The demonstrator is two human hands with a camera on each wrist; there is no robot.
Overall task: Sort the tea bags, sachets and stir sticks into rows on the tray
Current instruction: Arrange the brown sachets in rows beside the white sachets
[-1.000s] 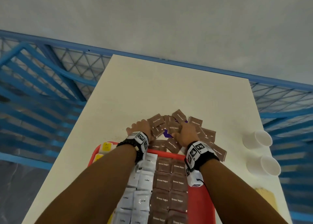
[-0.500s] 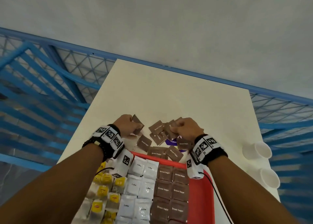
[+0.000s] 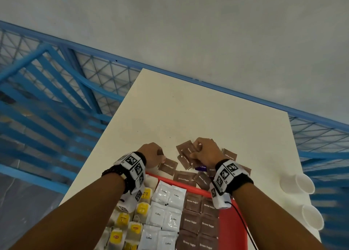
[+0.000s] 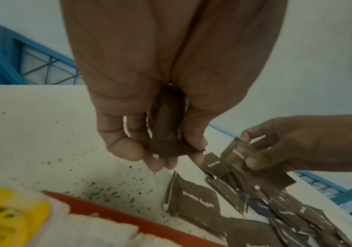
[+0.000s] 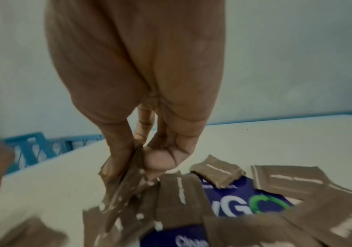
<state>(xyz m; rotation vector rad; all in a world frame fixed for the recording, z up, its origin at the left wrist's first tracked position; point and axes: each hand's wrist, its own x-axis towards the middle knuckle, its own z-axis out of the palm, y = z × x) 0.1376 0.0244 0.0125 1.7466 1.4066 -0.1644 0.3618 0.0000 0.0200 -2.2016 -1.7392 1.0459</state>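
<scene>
My left hand (image 3: 153,153) hovers just past the far edge of the red tray (image 3: 233,230), gripping a few brown sugar sachets (image 4: 166,133) between thumb and fingers. My right hand (image 3: 205,153) is over the loose pile of brown sugar sachets (image 3: 186,178) on the table and pinches a couple of sachets (image 5: 126,177) by one edge. On the tray lie rows of yellow-tagged tea bags (image 3: 136,229), white coffee sachets (image 3: 166,217) and brown sugar sachets (image 3: 200,223). No stir sticks are in view.
A purple wipe sachet (image 5: 245,200) lies under the loose pile. Two white paper cups (image 3: 300,183) lie on their sides at the table's right edge. The cream table (image 3: 188,108) stretches away beyond the pile. A blue railing (image 3: 56,98) runs around it.
Both hands were pressed into the pile a second ago. The left hand has lifted away with sachets in it, and the right hand has picked sachets up off the pile.
</scene>
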